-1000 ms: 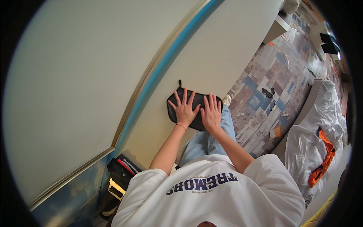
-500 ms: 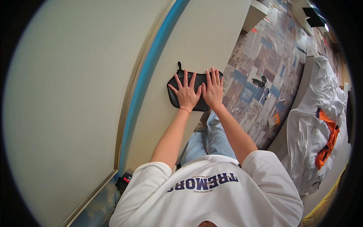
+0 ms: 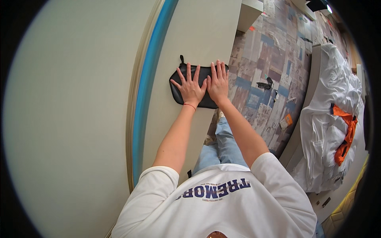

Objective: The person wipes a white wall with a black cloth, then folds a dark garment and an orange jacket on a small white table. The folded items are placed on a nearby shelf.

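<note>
a white table bears a black pouch at its right edge, higher in view than a second ago, though the view itself shifts too. the left hand, fingers fanned wide, and the right hand, fingers closer together, lie flat on it, gripping nothing; their near-identical pose suggests steady pressing, nothing new. a strap juts free.

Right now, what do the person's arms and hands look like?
Loose, short white sleeves leave the forearms bare. A thin red band goes around the left wrist; none shows on the right. Neither the left hand nor the right hand wears a glove, and I see no rings.
</note>
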Tool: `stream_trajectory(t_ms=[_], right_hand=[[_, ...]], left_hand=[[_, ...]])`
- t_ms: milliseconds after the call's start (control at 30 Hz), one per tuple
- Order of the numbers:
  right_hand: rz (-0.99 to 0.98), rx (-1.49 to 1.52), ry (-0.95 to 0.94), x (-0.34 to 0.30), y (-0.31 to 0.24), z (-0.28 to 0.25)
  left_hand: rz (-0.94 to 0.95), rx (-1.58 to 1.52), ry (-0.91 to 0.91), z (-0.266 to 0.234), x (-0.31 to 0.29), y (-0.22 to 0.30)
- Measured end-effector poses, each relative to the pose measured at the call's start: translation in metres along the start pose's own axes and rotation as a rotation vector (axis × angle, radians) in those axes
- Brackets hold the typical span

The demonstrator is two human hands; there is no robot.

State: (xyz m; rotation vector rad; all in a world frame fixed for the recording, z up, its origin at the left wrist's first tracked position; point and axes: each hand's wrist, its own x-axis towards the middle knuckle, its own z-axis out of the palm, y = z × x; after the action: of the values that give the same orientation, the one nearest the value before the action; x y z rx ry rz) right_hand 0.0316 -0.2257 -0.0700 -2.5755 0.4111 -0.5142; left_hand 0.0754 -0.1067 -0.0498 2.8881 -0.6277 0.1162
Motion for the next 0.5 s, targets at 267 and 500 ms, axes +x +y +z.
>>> stream_trajectory(t_ms=[267,500], right_hand=[[-0.026,-0.028,0.015,0.014,0.018,0.017],[-0.034,-0.003,0.038,0.031,0.023,0.017]], left_hand=[[0.001,-0.016,0.044,0.029,0.017,0.000],[0.022,-0.008,0.085,0.033,0.035,0.001]])
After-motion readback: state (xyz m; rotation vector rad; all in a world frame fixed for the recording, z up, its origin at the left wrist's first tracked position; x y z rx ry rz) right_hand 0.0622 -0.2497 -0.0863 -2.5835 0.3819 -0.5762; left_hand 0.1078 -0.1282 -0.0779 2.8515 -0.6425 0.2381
